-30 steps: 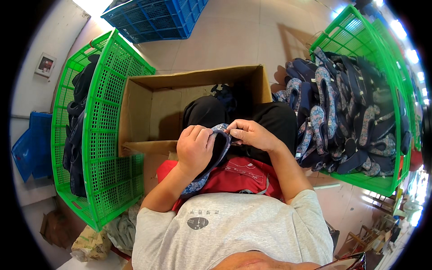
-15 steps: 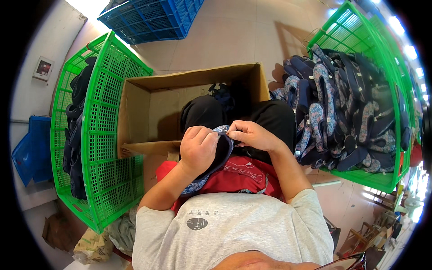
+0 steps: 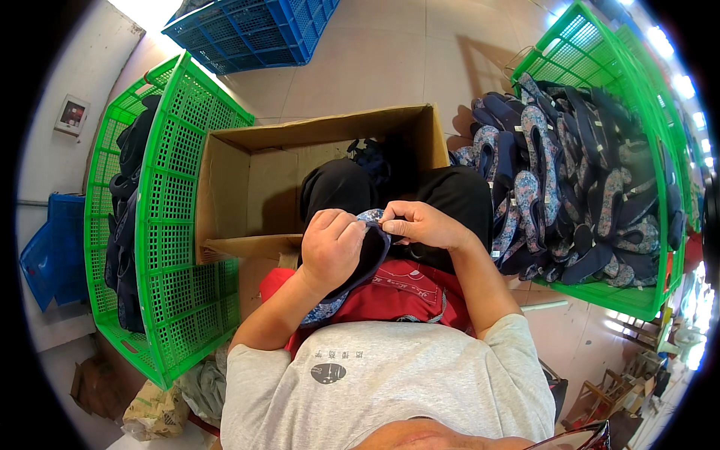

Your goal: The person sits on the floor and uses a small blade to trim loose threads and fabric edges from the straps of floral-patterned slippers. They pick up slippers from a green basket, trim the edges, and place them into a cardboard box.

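Observation:
A cloth shoe (image 3: 369,253), navy inside with a blue floral outer side, lies over my lap between both hands. My left hand (image 3: 331,246) is closed around its edge, knuckles up, covering much of it. With thumb and forefinger, my right hand (image 3: 421,224) pinches the upper rim of the shoe just right of the left fingers. Whether something small sits in that pinch is too fine to make out. Under the shoe a red apron (image 3: 401,291) covers my lap.
An open cardboard box (image 3: 322,127) stands around my knees, with dark scraps (image 3: 366,159) inside. At right, a green crate (image 3: 600,294) overflows with similar floral shoes (image 3: 534,187). Another green crate (image 3: 184,225) with dark items stands at left; a blue crate (image 3: 259,37) is at the far side.
Both hands keep their hold on the shoe's rim, with only a very slight shift. Everything around stays in place.

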Action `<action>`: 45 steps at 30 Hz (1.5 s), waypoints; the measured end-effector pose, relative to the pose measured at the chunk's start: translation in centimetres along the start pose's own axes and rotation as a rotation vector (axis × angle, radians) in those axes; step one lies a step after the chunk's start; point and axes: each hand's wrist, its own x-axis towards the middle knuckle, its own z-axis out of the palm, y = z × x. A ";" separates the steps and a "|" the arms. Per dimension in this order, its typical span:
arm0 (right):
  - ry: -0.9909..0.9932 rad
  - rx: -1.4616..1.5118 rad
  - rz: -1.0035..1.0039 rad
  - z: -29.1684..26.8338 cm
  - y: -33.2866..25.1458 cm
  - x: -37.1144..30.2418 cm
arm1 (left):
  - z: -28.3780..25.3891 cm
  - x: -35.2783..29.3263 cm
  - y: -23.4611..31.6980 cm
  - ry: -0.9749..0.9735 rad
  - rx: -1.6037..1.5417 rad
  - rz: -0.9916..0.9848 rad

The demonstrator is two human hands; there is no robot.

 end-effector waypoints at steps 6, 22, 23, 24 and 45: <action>0.010 -0.005 0.009 -0.1 -0.1 -0.1 | 0.1 0.1 -0.2 -0.023 -0.020 -0.016; 0.528 0.547 -0.084 2.5 3.1 -0.4 | -0.5 0.8 -0.2 -0.141 0.019 -0.101; 0.528 0.504 -0.078 2.6 3.3 -0.5 | -0.6 0.9 -0.2 -0.196 0.032 -0.103; 0.524 0.458 -0.070 2.8 3.2 -0.5 | -0.7 1.1 -0.2 -0.218 0.120 -0.110; 0.953 -0.612 -0.212 3.3 1.9 2.0 | 2.6 3.7 0.2 -0.249 0.285 -0.255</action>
